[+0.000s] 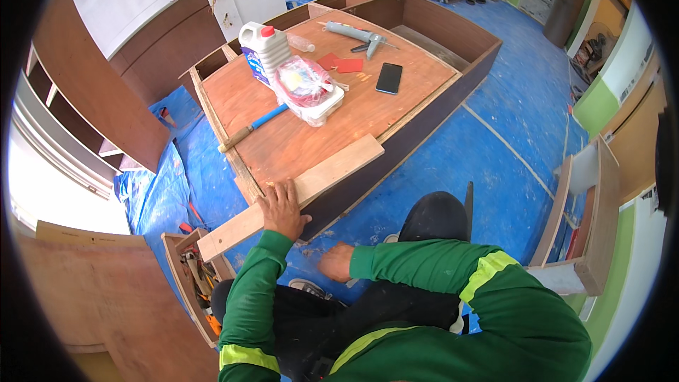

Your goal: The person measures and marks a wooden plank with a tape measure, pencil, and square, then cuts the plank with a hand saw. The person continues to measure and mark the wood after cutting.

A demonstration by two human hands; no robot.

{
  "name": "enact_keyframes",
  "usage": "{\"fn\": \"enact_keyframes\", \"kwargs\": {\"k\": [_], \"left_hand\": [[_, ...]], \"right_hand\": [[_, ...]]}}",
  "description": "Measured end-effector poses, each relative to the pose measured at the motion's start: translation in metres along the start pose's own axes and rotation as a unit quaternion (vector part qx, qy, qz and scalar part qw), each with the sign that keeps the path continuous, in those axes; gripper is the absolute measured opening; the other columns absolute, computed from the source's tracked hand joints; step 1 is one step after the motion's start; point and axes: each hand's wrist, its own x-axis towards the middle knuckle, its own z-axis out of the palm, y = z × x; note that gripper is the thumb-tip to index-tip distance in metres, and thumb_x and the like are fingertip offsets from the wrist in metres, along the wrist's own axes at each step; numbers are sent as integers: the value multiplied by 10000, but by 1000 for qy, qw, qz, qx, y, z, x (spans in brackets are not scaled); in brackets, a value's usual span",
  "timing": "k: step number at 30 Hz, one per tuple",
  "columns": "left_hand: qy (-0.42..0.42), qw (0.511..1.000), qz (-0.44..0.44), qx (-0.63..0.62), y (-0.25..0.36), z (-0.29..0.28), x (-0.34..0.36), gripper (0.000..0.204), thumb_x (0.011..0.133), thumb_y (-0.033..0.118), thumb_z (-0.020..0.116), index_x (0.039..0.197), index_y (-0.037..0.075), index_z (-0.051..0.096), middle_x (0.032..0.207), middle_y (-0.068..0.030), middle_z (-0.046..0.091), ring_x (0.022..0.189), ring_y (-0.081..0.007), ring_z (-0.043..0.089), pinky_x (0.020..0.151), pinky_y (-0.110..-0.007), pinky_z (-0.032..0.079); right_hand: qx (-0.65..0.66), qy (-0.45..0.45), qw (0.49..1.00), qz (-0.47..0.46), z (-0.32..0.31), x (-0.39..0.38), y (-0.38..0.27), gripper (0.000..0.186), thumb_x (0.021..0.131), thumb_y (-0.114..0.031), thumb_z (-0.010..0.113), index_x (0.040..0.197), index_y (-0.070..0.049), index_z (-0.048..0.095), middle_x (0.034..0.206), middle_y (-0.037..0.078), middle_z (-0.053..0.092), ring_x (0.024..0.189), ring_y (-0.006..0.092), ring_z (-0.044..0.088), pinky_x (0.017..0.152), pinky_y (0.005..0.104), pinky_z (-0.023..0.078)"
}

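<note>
A long pale wooden board lies across the near corner of a low brown wooden frame, its left end jutting past the edge. My left hand grips it near the middle, fingers over the top and thumb at the near side. My right hand is lower, beside the frame and in front of my knees. It looks closed, its fingers curled under; what they hold, if anything, is hidden. On the panel beyond the board lies a hammer with a blue and wooden handle.
The panel also bears a white jug, a bagged white tub, a caulking gun, red sandpaper pieces and a phone. A wooden tool box stands left of my legs. Blue sheeting covers the floor.
</note>
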Motion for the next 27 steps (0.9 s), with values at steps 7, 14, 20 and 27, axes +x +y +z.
{"fn": "enact_keyframes", "kwargs": {"k": [7,14,20,27], "left_hand": [[-11,1000,0,0,1,-3,0,1221,758,615,928,1674,10,394,1558,-219,504,1489,-454,463,1161,-702,399],[-7,1000,1,3,1,-3,0,1218,763,622,922,1671,6,394,1552,-217,506,1485,-450,467,1158,-701,404],[-6,1000,2,0,2,-4,0,1215,757,613,929,1666,3,400,1548,-216,508,1470,-449,478,1155,-700,405],[0,1000,1,1,1,-2,-1,1215,749,611,935,1659,3,408,1534,-213,516,1467,-448,481,1154,-697,405]], "right_hand": [[-3,72,997,-14,9,-3,1,173,860,-220,729,988,-109,766,975,139,804,949,369,805,808,553,620],[-18,76,997,-22,13,-1,3,193,841,-221,727,993,-105,754,954,136,796,921,366,805,798,548,625],[-11,65,998,-20,14,0,5,189,864,-220,713,1010,-107,755,986,141,799,948,369,804,817,553,620],[-14,38,999,-14,10,0,2,185,884,-232,702,1017,-114,755,1012,136,798,974,364,798,842,552,610]]}}
